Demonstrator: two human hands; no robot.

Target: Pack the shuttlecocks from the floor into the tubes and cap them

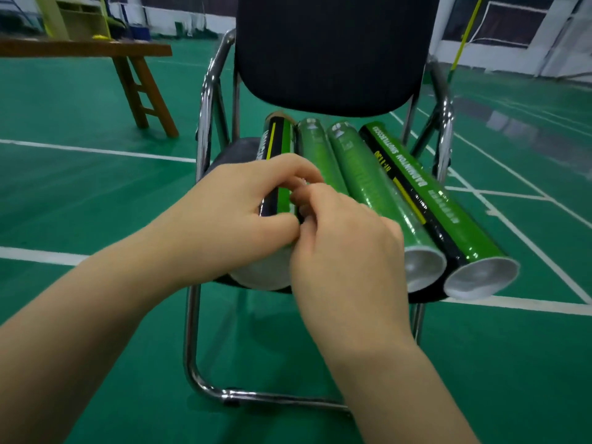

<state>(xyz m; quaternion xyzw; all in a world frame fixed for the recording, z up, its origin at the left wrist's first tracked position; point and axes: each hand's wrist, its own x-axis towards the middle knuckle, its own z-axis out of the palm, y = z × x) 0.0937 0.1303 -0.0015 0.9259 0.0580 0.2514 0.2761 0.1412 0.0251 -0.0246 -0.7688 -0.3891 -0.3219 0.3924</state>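
Now my left hand (243,206) clasps the leftmost tube (278,139) on the chair (333,59), my right hand (346,238) pinching beside it at something hidden; capping likely comes next.

Dim, soft indoor light; glare on floor (512,107); edges bend.

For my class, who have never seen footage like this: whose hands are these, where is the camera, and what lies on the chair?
There is no machine here. One camera worn on a person's head looks down at their bare hands. Four long green-and-black cardboard shuttlecock tubes lie side by side on the black-cushioned chrome-framed chair, on a green sports-court floor. The left hand grips the leftmost tube; the right hand meets it at that tube and hides the second one. The other two tubes show capped near ends. No shuttlecocks are visible.
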